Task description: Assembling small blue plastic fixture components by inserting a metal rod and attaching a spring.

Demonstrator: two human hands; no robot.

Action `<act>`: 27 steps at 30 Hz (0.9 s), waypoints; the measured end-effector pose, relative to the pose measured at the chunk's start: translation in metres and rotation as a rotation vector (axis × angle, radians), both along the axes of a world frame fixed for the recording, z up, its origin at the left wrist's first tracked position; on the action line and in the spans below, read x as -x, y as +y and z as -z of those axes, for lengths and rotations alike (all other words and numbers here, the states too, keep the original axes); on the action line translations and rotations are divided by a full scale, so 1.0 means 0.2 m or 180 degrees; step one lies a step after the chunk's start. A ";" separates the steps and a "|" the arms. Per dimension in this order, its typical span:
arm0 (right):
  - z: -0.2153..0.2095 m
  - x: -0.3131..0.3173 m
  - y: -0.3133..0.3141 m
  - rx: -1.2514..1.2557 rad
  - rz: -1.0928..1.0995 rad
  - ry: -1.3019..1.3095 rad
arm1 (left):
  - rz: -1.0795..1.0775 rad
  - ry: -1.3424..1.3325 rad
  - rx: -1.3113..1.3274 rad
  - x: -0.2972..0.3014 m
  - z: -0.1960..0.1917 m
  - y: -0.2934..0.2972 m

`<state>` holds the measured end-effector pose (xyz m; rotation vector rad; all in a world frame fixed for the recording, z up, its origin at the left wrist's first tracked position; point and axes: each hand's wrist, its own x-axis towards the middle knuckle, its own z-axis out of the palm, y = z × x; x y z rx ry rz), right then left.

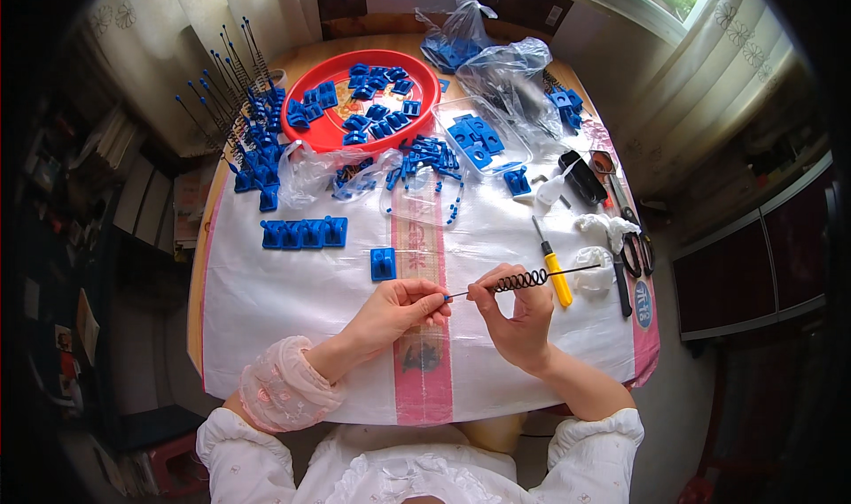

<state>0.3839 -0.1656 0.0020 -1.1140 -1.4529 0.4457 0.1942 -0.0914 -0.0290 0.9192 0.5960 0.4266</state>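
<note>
Over the middle of the table my right hand (517, 318) pinches a black coil spring with a straight rod (521, 281), held almost level. The rod's thin end points left, to my left hand (399, 313). Thumb and fingers of that hand are closed on a small blue plastic tip (448, 298), which meets the rod's end; whether it sits on the rod I cannot tell. A single blue square base (383, 264) lies just beyond my left hand. Farther left stands a joined row of blue bases (304, 233).
A red round tray (297, 132) holds blue parts. Blue bases with upright springs (257, 163) crowd the far left. A clear box (479, 140) and plastic bags (510, 70) stand behind. To the right lie a yellow-handled screwdriver (558, 278), scissors (631, 251) and crumpled white tissue (594, 269).
</note>
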 end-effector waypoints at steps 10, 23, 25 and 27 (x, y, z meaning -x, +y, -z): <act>0.00 0.00 0.01 -0.0010 0.0025 -0.0357 | 0.0111 0.0035 0.0022 0.00 -0.01 0.00; -0.02 0.01 0.04 -0.0498 -0.0088 -0.1379 | 0.0142 0.0026 0.0317 0.00 0.00 0.02; -0.01 0.01 0.04 -0.0468 -0.0096 -0.1405 | 0.0182 -0.0014 0.0317 0.00 0.00 0.02; 0.00 0.01 0.04 -0.0431 -0.0073 -0.1354 | 0.0210 -0.0046 0.0307 0.01 0.00 0.02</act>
